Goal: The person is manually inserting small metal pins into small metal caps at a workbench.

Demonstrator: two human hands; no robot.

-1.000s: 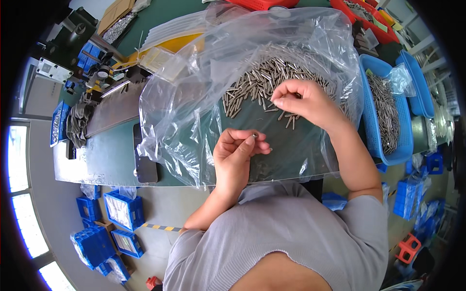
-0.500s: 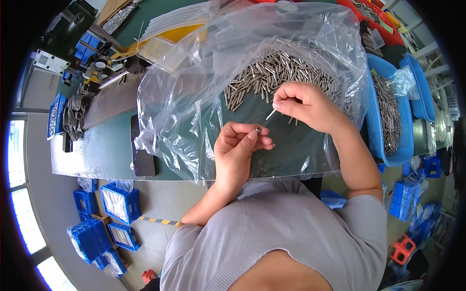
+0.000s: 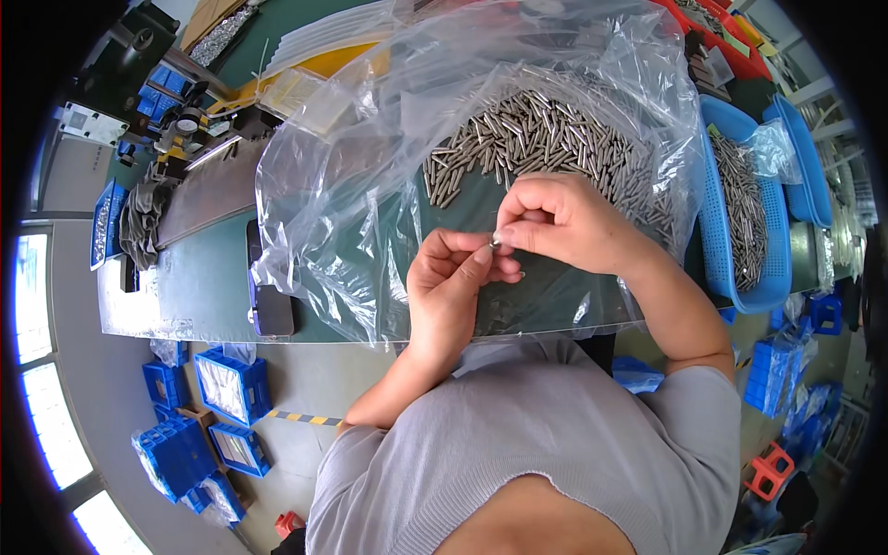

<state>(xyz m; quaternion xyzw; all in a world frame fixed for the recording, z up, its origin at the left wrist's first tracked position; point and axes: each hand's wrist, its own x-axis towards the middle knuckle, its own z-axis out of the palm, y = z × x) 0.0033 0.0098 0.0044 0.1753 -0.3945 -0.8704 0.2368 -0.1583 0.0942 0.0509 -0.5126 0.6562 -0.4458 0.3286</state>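
1. Steel glints between the two hands: one small silvery metal pin (image 3: 497,245) sits where the right hand (image 3: 564,222) meets the left hand (image 3: 453,282), over the dark green bench top (image 3: 203,277).
2. Right hand: thumb and forefinger closed in a pinch on the pin. Left hand: fingers curled, thumb tip touching the same pin; whether it truly grips it I cannot tell.
3. The pin's long axis is too small to read with certainty.
4. Just beyond the hands, further from the body, lies a heap of loose silvery metal pins (image 3: 546,139) on a crumpled clear plastic bag (image 3: 342,203). The right hand is nearer the heap.
5. Counts: two hands, one pin between them, one plastic sheet; the heap's pins are too many to count.
6. To the right stand two blue plastic mesh baskets (image 3: 740,277), the nearer one holding more pins. A dark flat phone (image 3: 268,296) lies at the left, touching the bag's edge.
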